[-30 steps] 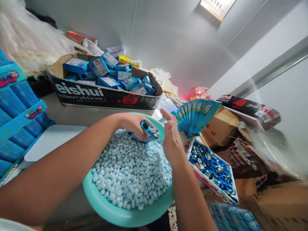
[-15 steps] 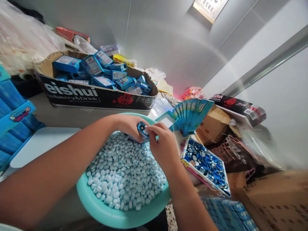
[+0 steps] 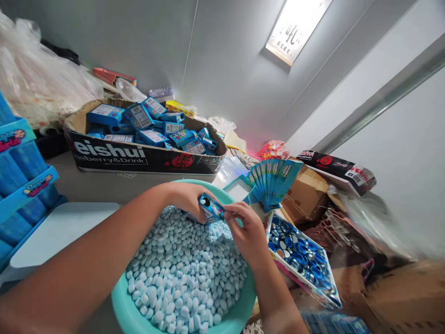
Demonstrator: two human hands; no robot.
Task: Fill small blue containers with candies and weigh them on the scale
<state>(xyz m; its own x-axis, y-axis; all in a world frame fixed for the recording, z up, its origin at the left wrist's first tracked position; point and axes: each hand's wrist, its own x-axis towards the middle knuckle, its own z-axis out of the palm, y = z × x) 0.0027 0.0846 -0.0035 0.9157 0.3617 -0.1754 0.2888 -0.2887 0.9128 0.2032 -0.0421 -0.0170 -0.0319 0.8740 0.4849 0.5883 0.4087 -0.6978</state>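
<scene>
My left hand (image 3: 189, 198) is closed around a small blue candy box (image 3: 212, 211) over the basin. A dark round hole with something white in it shows on the box's end. With thumb and forefinger pinched, my right hand (image 3: 245, 227) grips the box's right edge. Below both hands, a turquoise basin (image 3: 121, 301) holds a heap of pale blue candy tablets (image 3: 184, 273). Right of it, a carton (image 3: 306, 283) is full of blue-rimmed round lids (image 3: 295, 246).
Behind the basin stands a black carton (image 3: 156, 162) filled with blue candy boxes (image 3: 139, 116). Flat blue cartons (image 3: 274, 178) lie fanned out at the right. Stacked blue display boxes (image 3: 24, 185) and a white lid (image 3: 66, 227) are on the left, with brown cardboard (image 3: 399, 297) at lower right.
My right fingers have moved from the hole end of the candy box to its right edge. The box has turned, showing more of its printed side. The view has tilted upward.
</scene>
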